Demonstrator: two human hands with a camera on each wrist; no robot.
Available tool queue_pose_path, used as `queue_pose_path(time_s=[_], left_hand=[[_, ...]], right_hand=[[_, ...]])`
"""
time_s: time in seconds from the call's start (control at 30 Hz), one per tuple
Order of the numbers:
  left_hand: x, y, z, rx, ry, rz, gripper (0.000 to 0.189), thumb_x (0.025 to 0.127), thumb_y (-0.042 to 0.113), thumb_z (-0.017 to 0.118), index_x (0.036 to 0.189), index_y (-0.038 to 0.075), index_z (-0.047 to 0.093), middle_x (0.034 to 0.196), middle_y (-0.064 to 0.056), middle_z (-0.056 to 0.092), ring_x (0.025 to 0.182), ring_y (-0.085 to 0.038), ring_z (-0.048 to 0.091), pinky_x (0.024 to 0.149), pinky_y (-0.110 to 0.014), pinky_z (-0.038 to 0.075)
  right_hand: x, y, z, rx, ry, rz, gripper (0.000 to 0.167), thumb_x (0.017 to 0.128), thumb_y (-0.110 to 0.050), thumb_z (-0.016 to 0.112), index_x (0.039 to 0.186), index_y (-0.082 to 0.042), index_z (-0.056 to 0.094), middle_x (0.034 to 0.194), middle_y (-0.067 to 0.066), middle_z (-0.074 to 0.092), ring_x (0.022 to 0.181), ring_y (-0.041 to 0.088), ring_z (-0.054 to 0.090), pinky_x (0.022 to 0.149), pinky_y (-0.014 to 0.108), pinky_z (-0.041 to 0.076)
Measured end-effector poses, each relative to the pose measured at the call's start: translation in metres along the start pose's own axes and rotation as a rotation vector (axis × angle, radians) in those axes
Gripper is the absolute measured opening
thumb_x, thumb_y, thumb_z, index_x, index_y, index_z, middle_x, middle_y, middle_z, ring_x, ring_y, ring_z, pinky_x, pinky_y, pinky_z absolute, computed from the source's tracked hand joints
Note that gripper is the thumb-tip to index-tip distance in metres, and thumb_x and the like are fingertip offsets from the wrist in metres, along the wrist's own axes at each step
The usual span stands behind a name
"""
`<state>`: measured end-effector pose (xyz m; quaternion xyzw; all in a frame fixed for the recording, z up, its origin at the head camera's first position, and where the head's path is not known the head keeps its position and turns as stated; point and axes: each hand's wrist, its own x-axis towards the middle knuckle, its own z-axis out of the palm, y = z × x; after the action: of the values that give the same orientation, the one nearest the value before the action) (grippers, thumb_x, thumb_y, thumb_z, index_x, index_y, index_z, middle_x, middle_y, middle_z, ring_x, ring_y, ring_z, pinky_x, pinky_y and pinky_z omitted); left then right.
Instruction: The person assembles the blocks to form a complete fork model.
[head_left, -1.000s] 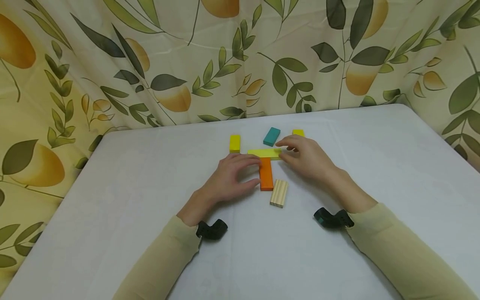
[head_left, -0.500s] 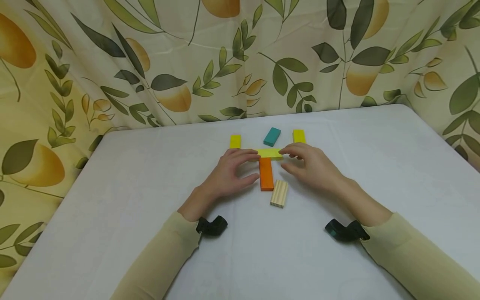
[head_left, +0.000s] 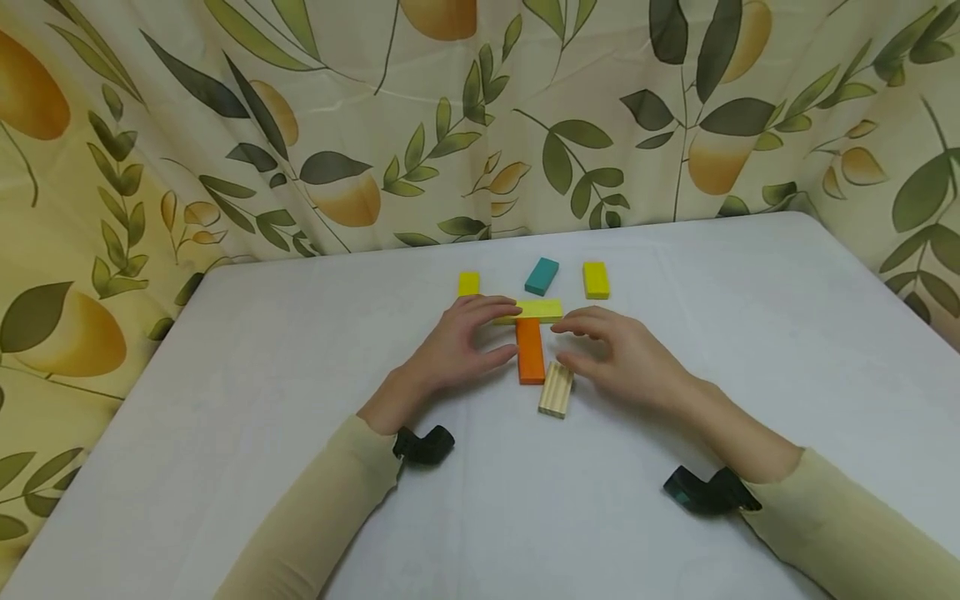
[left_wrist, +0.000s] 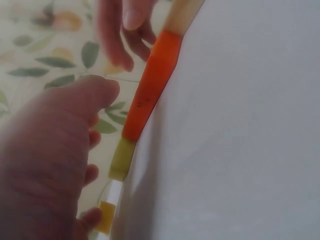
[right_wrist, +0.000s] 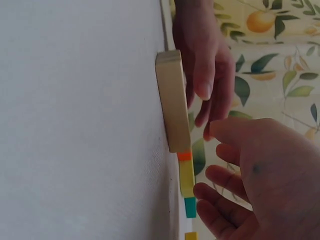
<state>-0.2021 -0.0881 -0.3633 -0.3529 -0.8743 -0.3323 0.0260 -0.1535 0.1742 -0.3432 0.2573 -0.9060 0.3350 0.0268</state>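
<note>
An orange wooden block [head_left: 530, 354] lies lengthwise on the white table, its far end meeting a crosswise yellow-green block [head_left: 546, 310]. Together they form a T. By the orange block's near end lies a plain wood block [head_left: 556, 393] with grooved lines, slightly slanted. My left hand [head_left: 459, 346] hovers on the left, fingers loosely bent over the yellow-green block's left end, thumb beside the orange block. On the right, my right hand [head_left: 628, 357] hangs with relaxed fingers and thumb apart, close to the plain block. Neither hand grips anything; the left wrist view shows the thumb clear of the orange block [left_wrist: 152, 85].
Farther back lie a teal block [head_left: 542, 276], a yellow block [head_left: 596, 281] on the right and another yellow block [head_left: 468, 283] on the left, partly behind my left hand. A fruit-patterned curtain [head_left: 450, 125] hangs behind the table [head_left: 750, 317].
My right hand has drawn back toward me from the yellow-green block's right end, uncovering the right yellow block. My left hand has shifted slightly away from me, covering more of the yellow-green block's left end.
</note>
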Motion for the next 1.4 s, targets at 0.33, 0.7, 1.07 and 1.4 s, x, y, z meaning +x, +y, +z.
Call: queue_pose_path(time_s=[0.33, 0.7, 1.07, 1.4], left_hand=[[0.005, -0.001, 0.001, 0.000, -0.003, 0.031, 0.050, 0.090, 0.027, 0.078, 0.136, 0.013, 0.063, 0.140, 0.000, 0.058, 0.131, -0.016, 0.045, 0.113, -0.044, 0.029], [0.008, 0.000, 0.001, 0.025, -0.009, 0.054, 0.049, 0.089, 0.029, 0.078, 0.134, 0.013, 0.065, 0.140, 0.000, 0.059, 0.132, -0.018, 0.046, 0.113, -0.045, 0.028], [0.014, 0.002, 0.003, 0.047, -0.057, 0.024, 0.047, 0.090, 0.032, 0.077, 0.133, 0.016, 0.066, 0.139, 0.002, 0.059, 0.134, -0.016, 0.044, 0.112, -0.045, 0.026], [0.015, 0.004, 0.003, 0.079, -0.109, -0.013, 0.046, 0.091, 0.036, 0.075, 0.133, 0.019, 0.067, 0.140, 0.003, 0.058, 0.135, -0.016, 0.043, 0.110, -0.043, 0.027]], right_hand=[[-0.014, -0.007, 0.006, 0.005, -0.023, -0.041, 0.038, 0.090, -0.022, 0.079, 0.125, -0.011, 0.070, 0.129, 0.005, 0.063, 0.122, 0.028, 0.057, 0.102, 0.053, 0.045], [-0.026, -0.011, 0.012, -0.002, -0.043, -0.093, 0.045, 0.084, -0.031, 0.084, 0.124, -0.014, 0.071, 0.130, 0.001, 0.062, 0.121, 0.023, 0.057, 0.101, 0.049, 0.046], [-0.029, -0.014, 0.014, -0.028, -0.048, -0.116, 0.045, 0.083, -0.029, 0.085, 0.124, -0.017, 0.071, 0.129, 0.000, 0.061, 0.119, 0.024, 0.058, 0.099, 0.050, 0.048], [-0.029, -0.015, 0.013, -0.076, -0.063, -0.091, 0.044, 0.082, -0.031, 0.085, 0.123, -0.019, 0.072, 0.131, 0.001, 0.060, 0.120, 0.025, 0.057, 0.099, 0.050, 0.048]])
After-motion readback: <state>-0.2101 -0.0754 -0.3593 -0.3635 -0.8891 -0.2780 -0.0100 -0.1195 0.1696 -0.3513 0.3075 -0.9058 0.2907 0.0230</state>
